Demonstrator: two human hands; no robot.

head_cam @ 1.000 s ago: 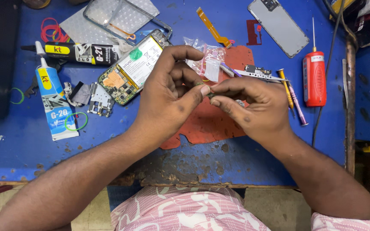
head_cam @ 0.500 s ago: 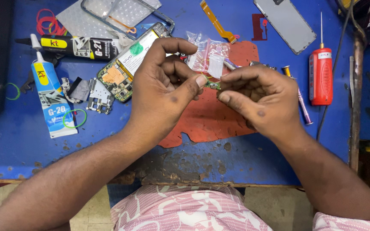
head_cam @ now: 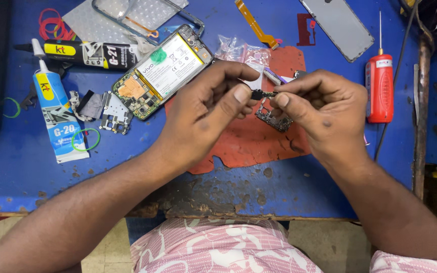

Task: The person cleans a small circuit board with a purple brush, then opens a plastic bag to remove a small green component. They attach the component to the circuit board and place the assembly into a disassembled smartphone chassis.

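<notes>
We hold a small dark component (head_cam: 260,94) between our two hands, above the torn red mat (head_cam: 249,144) at the middle of the blue surface (head_cam: 21,156). Our left hand (head_cam: 206,114) has its grip pinched together on one end of the component, thumb against forefinger. Our right hand (head_cam: 322,108) pinches the other end with thumb and fingertips, so both grips are clamped on the same piece.

Just below the component, beside the right thumb, a small circuit board (head_cam: 275,119) shows; we cannot tell whether it hangs from the right hand or lies on the mat.

To the left of the left hand lies an opened phone (head_cam: 165,71) with its battery and green board exposed, tilted across the surface. Beyond it sit loose metal shields (head_cam: 112,117), a blue-and-white glue tube (head_cam: 56,121) and a black glue tube (head_cam: 89,52). To the right of our right hand stands a red bottle with a needle tip (head_cam: 379,88). An orange flex ribbon (head_cam: 255,25) lies near the top edge.
</notes>
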